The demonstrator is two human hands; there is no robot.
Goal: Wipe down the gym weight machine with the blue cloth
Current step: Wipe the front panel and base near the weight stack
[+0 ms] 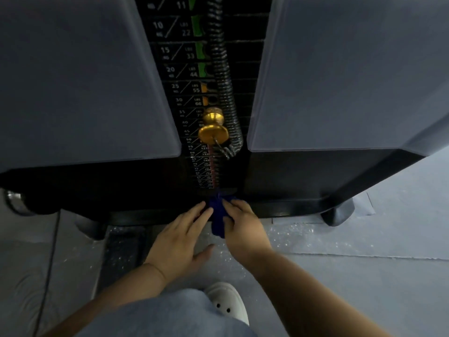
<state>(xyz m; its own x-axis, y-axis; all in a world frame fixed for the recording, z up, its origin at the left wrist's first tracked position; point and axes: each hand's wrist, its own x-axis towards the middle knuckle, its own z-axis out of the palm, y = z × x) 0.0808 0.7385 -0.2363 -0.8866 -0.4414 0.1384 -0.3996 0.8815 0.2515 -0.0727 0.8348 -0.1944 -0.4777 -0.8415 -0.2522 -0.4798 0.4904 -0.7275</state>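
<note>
Right grip (243,227) curled on blue cloth (217,216), pinching it; left grip (179,237) fingers near straight, tips touching cloth's edge, thumb spread. Cloth dark blue, bunched, hangs at weight machine (291,207) base ledge, directly below weight stack (243,69) w/ gold pin (213,132).

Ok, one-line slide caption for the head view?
Right hand grips the blue cloth at the base of the weight machine, left hand touching it.

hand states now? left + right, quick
Left hand: open, straight fingers touching the cloth.
Right hand: holding the cloth.
</note>
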